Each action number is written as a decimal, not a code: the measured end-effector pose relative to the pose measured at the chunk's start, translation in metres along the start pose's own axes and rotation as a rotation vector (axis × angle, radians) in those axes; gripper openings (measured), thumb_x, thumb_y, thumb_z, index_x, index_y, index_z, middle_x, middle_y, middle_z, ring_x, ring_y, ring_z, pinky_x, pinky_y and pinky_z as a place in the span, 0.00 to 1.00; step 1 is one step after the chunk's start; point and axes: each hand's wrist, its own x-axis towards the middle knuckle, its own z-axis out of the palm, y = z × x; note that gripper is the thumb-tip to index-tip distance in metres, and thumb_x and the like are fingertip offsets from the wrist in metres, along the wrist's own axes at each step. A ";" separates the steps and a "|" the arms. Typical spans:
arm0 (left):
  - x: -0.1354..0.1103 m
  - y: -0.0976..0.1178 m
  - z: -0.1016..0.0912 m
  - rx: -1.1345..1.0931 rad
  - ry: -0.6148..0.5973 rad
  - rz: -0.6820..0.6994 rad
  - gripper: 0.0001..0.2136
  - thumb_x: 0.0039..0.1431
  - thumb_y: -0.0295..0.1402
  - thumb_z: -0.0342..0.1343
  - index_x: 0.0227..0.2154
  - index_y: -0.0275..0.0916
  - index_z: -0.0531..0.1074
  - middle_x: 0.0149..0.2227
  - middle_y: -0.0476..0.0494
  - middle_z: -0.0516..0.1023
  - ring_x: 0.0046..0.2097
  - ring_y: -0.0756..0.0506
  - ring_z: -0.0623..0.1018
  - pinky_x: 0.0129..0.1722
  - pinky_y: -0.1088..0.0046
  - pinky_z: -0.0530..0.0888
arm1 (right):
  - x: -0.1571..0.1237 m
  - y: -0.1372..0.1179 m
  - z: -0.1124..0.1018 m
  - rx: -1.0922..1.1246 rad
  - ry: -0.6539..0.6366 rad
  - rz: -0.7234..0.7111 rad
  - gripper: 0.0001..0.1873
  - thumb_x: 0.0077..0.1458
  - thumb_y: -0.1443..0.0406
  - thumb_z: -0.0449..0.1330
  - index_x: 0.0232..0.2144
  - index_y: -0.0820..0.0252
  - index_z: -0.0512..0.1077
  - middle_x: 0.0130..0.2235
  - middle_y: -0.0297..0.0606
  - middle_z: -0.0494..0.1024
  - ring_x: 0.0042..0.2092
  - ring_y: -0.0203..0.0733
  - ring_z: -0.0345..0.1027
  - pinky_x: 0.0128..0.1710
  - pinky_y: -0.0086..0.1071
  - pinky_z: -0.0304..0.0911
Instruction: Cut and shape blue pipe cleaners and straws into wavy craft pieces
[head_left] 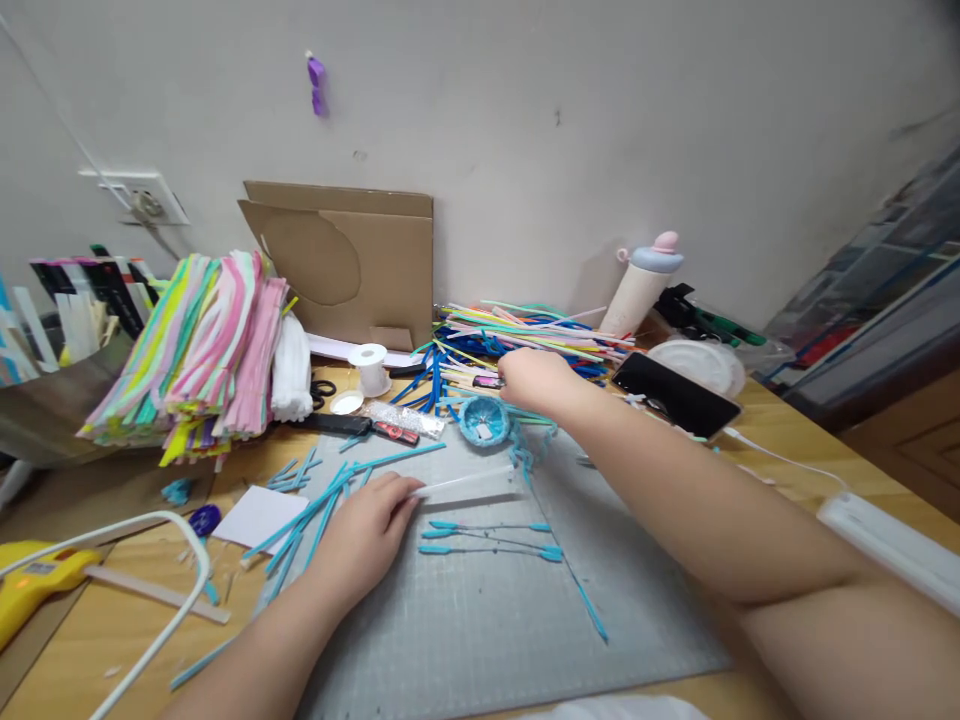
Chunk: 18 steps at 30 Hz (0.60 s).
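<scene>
My left hand [365, 533] rests on the grey cutting mat [487, 620], its fingers closed on one end of a whitish translucent stick [469, 482] that lies across the mat. My right hand [534, 379] reaches far forward to the pile of coloured pipe cleaners [525, 335] by the wall, fingers curled down at a small pink and black item [487, 381]; I cannot see whether it grips it. A small round blue woven piece [484, 420] sits just below that hand. Several blue pipe cleaner pieces [487, 538] lie on the mat between my arms.
A stack of pastel pipe cleaner bundles [202, 350] and a cardboard sheet [345, 260] stand at the back left. A yellow glue gun [34, 585] lies at the left edge. A dark phone [675, 393], bottle [637, 285], white spool [371, 368] and white bar [892, 540] are nearby.
</scene>
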 end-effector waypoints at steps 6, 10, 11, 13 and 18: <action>-0.001 0.001 -0.001 -0.007 -0.006 -0.014 0.11 0.61 0.32 0.43 0.39 0.43 0.71 0.40 0.45 0.75 0.43 0.44 0.72 0.42 0.68 0.67 | 0.056 -0.059 0.007 0.034 -0.074 -0.196 0.15 0.57 0.59 0.55 0.43 0.62 0.68 0.45 0.40 0.72 0.44 0.41 0.68 0.43 0.41 0.64; -0.002 0.002 -0.001 -0.017 0.001 -0.019 0.11 0.61 0.32 0.43 0.39 0.42 0.71 0.39 0.44 0.75 0.41 0.44 0.72 0.41 0.68 0.68 | 0.072 -0.081 0.016 0.074 -0.023 -0.314 0.17 0.58 0.61 0.54 0.48 0.61 0.65 0.50 0.42 0.68 0.48 0.44 0.65 0.45 0.44 0.63; -0.002 0.002 -0.001 -0.022 0.000 -0.020 0.12 0.61 0.32 0.43 0.39 0.42 0.71 0.39 0.44 0.75 0.41 0.44 0.72 0.41 0.68 0.68 | 0.073 -0.085 0.018 0.081 -0.013 -0.336 0.18 0.58 0.61 0.54 0.49 0.61 0.64 0.51 0.43 0.67 0.48 0.44 0.64 0.46 0.44 0.63; -0.002 0.002 -0.001 -0.030 -0.006 -0.022 0.12 0.61 0.32 0.43 0.38 0.42 0.72 0.39 0.43 0.74 0.42 0.43 0.72 0.41 0.67 0.68 | 0.070 -0.093 0.023 0.091 -0.035 -0.388 0.17 0.58 0.60 0.54 0.47 0.62 0.65 0.49 0.42 0.68 0.47 0.44 0.65 0.46 0.44 0.63; -0.002 0.004 -0.002 -0.014 -0.015 -0.015 0.12 0.61 0.32 0.43 0.38 0.42 0.72 0.38 0.43 0.74 0.42 0.42 0.72 0.41 0.67 0.67 | 0.058 -0.116 0.040 0.096 -0.207 -0.450 0.14 0.56 0.59 0.56 0.41 0.62 0.69 0.42 0.39 0.72 0.42 0.40 0.68 0.41 0.39 0.65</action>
